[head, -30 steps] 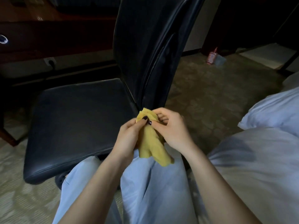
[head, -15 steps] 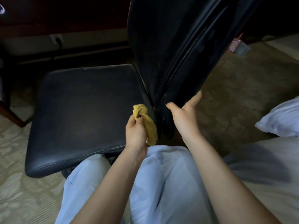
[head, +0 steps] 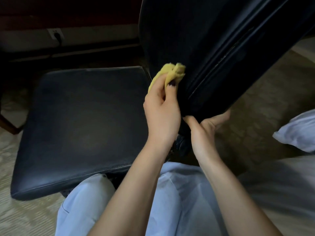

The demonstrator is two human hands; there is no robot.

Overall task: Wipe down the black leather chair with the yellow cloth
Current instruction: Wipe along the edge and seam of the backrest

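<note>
The black leather chair (head: 85, 125) is big, dark and a bit shiny. Its flat seat is on the left. Its tall back (head: 196, 40) leans up on the right. The yellow cloth (head: 173, 74) is soft and all bunched up. The left hand (head: 162, 109) holds it, fingers (head: 170, 94) pinching it tight. The cloth touches the chair back low down. The right hand (head: 204, 130) is at the bottom edge of the back, its fingers curled round that edge. Pale blue trousers (head: 179, 201) show below.
</note>
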